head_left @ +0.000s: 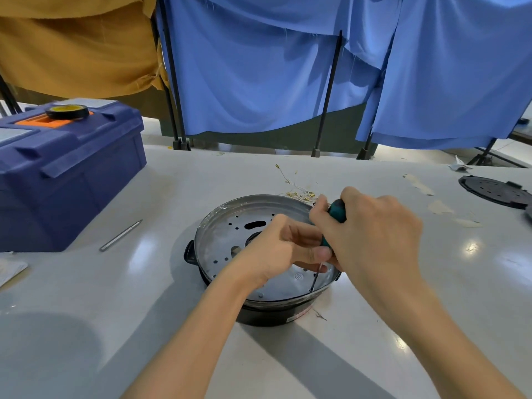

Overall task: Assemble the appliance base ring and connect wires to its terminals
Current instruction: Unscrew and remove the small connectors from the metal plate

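Right grip (371, 226) closed on screwdriver (336, 212), left grip (283, 249) pinching its shank, tip hidden in base ring (230, 226)

Right hand (374, 226) wrapped around a green-handled screwdriver (335, 214), its tip set near the front edge of a round metal pan (230, 226) on a white table (115, 283). Left hand (276, 249) steadying the shaft. Blue toolbox (66, 174) well apart at left; loose wires (296, 191) just behind the pan.

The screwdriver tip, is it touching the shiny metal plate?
Touching. The head view shows the screwdriver in the right hand, its shaft tip planted in a hole near the metal plate front rim.
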### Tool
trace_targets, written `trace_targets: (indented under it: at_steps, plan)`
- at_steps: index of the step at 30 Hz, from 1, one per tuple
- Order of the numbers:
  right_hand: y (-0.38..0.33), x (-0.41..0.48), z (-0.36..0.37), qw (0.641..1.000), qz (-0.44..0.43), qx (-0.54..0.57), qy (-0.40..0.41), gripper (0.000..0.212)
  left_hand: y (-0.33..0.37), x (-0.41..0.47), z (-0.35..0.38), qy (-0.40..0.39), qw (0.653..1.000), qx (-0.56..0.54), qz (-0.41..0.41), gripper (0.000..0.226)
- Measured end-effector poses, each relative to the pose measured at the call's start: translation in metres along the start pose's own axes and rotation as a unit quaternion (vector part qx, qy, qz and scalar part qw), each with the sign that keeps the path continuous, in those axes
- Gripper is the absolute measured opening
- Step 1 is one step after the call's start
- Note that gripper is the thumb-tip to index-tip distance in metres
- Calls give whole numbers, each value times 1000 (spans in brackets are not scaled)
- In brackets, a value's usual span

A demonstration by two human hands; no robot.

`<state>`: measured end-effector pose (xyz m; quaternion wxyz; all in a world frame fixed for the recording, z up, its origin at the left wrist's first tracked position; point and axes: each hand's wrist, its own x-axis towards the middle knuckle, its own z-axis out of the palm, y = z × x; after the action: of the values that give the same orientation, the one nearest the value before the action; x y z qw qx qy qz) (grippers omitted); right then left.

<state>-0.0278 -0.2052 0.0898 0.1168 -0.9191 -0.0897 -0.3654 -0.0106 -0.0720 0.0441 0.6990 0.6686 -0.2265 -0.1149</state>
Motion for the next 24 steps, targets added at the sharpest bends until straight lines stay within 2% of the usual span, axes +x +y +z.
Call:
trace_targets:
  at_steps: [1, 3, 6, 8, 10, 15, 18, 20, 22, 24]
  plan:
    - [-1, 2, -2, 1000, -7, -1, -27, 51, 1, -1, -1, -5, 1000, -4, -1, 19]
    - [3, 9, -9, 992, -44, 67, -99, 55, 1, -4, -3, -12, 1000, -7, 3, 17]
    - [15, 23, -16, 964, -102, 179, -167, 38, -3, -3, -5, -22, 1000, 6, 8, 15]
    - [17, 23, -12, 962, -132, 179, -158, 31, -5, -3, -4, -19, 1000, 0, 1, 17]
    - [16, 20, -8, 971, -119, 162, -129, 37, -5, -3, -3, -12, 1000, -10, 5, 18]
    - [15, 12, -2, 989, 3, 123, -75, 46, -8, 3, 3, 6, 1000, -17, 9, 21]
    - [8, 6, 2, 996, 51, 45, -50, 49, -7, 5, 4, 9, 999, -37, -3, 19]
    - [8, 10, 0, 997, 31, 36, -61, 53, -6, 5, 3, 3, 999, -41, -4, 18]
    - [13, 21, -7, 988, -8, 89, -124, 54, -6, 4, 1, -2, 999, -37, -2, 17]
    - [21, 29, -12, 974, -72, 133, -167, 40, -7, 2, 1, -4, 1000, -31, 1, 19]
